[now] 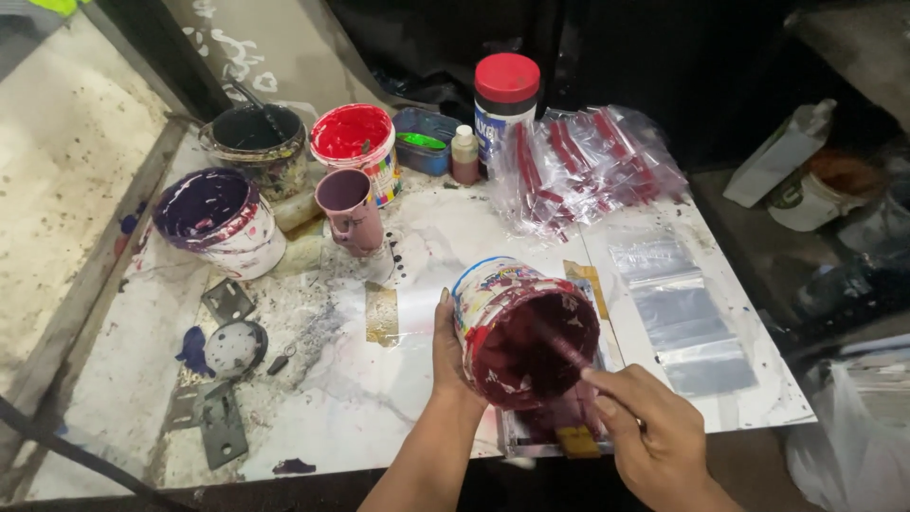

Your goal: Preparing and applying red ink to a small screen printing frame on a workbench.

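My left hand (pixel 447 358) grips the side of a paint-smeared tub (pixel 493 303) tilted toward me, its inside coated with dark red paint (pixel 534 343). My right hand (pixel 652 422) holds a thin stick (pixel 567 353) whose far end reaches into the tub's paint. Under the tub lies a small framed plate (pixel 559 431) stained dark red, partly hidden by both hands.
On the white stained tabletop (pixel 379 398) stand a purple paint tub (pixel 216 220), a black one (pixel 256 142), a bright red one (pixel 355 144), a mauve cup (pixel 349 209), a red-lidded jar (pixel 505 100), small clear bags (pixel 588 166), plastic sheets (pixel 678 313) and metal brackets (pixel 220 422).
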